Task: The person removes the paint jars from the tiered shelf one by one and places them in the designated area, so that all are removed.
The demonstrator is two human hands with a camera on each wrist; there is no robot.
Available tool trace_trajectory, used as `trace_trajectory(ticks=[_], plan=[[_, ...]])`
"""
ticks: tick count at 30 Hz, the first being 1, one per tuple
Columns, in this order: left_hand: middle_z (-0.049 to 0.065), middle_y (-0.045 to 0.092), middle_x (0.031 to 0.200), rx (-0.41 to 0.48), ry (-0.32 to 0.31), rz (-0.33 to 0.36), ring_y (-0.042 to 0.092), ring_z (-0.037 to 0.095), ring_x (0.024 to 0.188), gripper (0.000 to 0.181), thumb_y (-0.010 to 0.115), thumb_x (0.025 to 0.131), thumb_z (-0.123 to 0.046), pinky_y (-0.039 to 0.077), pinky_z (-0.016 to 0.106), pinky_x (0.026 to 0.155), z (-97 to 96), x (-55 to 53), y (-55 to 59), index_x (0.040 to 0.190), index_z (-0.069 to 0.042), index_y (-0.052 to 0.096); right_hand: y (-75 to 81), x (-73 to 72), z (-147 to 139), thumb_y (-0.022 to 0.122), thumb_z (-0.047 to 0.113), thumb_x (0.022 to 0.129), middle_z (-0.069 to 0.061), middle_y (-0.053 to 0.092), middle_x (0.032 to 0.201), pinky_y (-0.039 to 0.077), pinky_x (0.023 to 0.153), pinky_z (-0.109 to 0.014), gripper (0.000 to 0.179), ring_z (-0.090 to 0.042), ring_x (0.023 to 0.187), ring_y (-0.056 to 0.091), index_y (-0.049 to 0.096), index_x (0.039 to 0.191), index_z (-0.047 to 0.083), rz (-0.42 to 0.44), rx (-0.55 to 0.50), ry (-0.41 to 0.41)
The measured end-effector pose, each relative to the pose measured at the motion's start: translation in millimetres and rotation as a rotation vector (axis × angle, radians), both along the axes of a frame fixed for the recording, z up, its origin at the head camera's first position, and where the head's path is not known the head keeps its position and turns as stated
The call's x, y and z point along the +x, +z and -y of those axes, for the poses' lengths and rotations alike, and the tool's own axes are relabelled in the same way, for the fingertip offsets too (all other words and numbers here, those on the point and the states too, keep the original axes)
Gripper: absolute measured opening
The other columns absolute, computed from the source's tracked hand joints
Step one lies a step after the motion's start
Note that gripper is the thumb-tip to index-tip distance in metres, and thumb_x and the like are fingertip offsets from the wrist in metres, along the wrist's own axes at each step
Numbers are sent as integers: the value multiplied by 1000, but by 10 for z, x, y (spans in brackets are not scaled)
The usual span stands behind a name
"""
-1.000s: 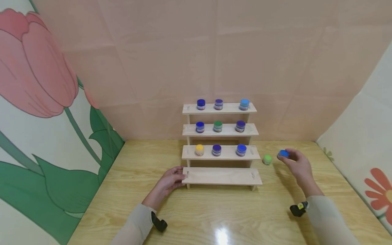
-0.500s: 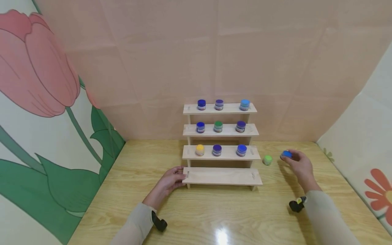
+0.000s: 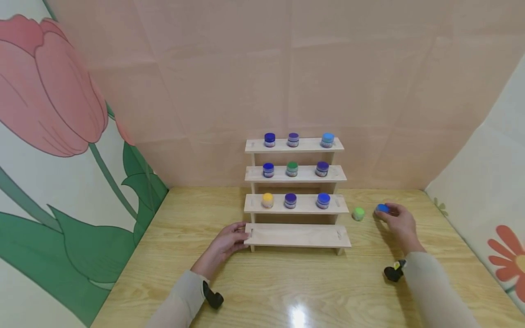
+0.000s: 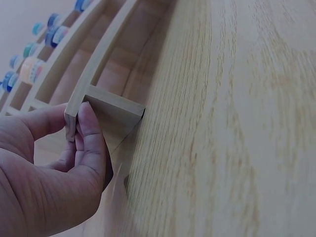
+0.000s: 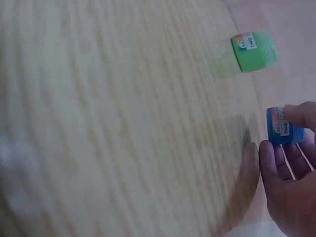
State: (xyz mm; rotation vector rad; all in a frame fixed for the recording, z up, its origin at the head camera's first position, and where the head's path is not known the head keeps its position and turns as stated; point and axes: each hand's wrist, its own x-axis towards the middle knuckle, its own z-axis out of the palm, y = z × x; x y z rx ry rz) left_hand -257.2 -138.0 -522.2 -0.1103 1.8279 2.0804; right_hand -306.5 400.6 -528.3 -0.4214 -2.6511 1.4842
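Observation:
My left hand (image 3: 226,240) pinches the left end of the lowest board of a four-step wooden display rack (image 3: 297,235); in the left wrist view, thumb and fingers (image 4: 90,131) lie on either side of the board's end. My right hand (image 3: 401,224) holds a small blue paint jar (image 5: 277,129) between thumb and fingers, upright and close over the table right of the rack. Just left of that jar, a light green paint jar (image 3: 358,214) stands on the table.
The rack's upper three boards each bear three jars, among them a yellow jar (image 3: 267,200), a dark green jar (image 3: 292,169) and a light blue jar (image 3: 327,140). A pink backdrop (image 3: 213,91) rises behind the wooden table (image 3: 262,287).
My right hand with the blue jar first shifted a little to the right, then sank slightly toward the table. My left hand keeps its place on the rack.

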Motion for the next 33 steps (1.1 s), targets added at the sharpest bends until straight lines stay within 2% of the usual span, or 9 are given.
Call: trace_trajectory(ticks=[4, 10, 12, 14, 17, 20, 28, 33], plan=[[20, 60, 129, 3, -3, 3, 66, 18, 91, 59, 65, 96, -2, 57, 26, 69, 0, -6, 1, 149, 4, 42, 0, 3, 12, 63, 42, 99, -32, 42, 148, 45, 98, -47, 75, -45, 133, 44, 35, 152, -4, -15, 26, 11], [20, 61, 128, 14, -5, 7, 67, 18, 91, 59, 65, 95, 0, 57, 27, 70, 0, -19, -5, 149, 4, 42, 6, 17, 27, 63, 39, 100, -35, 42, 146, 45, 99, -50, 74, -48, 131, 43, 35, 151, -7, -15, 36, 42], [20, 61, 128, 15, -5, 6, 67, 18, 91, 58, 65, 95, 0, 57, 27, 70, -2, -20, -7, 149, 4, 42, 2, 16, 25, 62, 40, 100, -36, 42, 146, 46, 95, -44, 74, -48, 131, 44, 35, 151, -7, -15, 36, 50], [19, 61, 127, 15, -5, 4, 67, 18, 91, 58, 65, 95, 0, 57, 27, 70, -4, -15, -2, 149, 4, 42, 5, 18, 27, 61, 40, 100, -35, 43, 146, 47, 88, -32, 73, -46, 129, 45, 37, 150, -7, -22, 33, 50], [19, 61, 127, 17, -3, 6, 67, 18, 91, 58, 64, 95, 0, 57, 27, 70, -10, -5, 10, 149, 3, 43, 19, 15, 20, 60, 39, 101, -33, 45, 144, 45, 77, -17, 70, -40, 123, 49, 39, 149, -6, -50, 29, 37], [20, 61, 127, 20, -6, 5, 67, 18, 91, 58, 64, 95, 1, 57, 27, 70, -11, -1, 9, 149, 4, 42, 63, 20, 27, 59, 37, 102, -31, 47, 143, 46, 70, -10, 65, -31, 115, 52, 41, 147, -6, -88, 34, 20], [20, 60, 129, 10, -7, 13, 66, 18, 92, 59, 65, 96, -1, 56, 27, 70, 6, -10, 4, 150, 3, 42, 320, 54, 203, 59, 44, 100, -22, 54, 137, 43, 74, -15, 62, -7, 102, 49, 50, 143, 0, -172, 88, 10], [20, 61, 128, 31, -25, -10, 67, 18, 93, 62, 67, 95, -2, 57, 27, 71, 21, 12, 26, 150, 5, 40, 516, 134, 418, 63, 41, 99, -22, 56, 134, 43, 72, -9, 57, 7, 98, 46, 53, 139, 1, -252, 62, 25]])
